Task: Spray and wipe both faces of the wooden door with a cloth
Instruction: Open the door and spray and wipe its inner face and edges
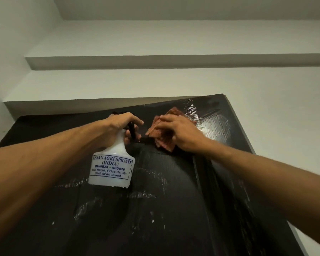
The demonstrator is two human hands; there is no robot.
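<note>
The dark wooden door fills the lower half of the view, seen from below up to its top edge. My left hand grips the black trigger head of a white spray bottle with a blue printed label, held close to the door face. My right hand presses a folded reddish-brown cloth flat against the door near its top. A wet, shiny patch lies on the door to the right of the cloth. White streaks and specks mark the lower door face.
White wall and stepped ceiling ledges rise above the door. The door's right edge stands out from the white wall on the right.
</note>
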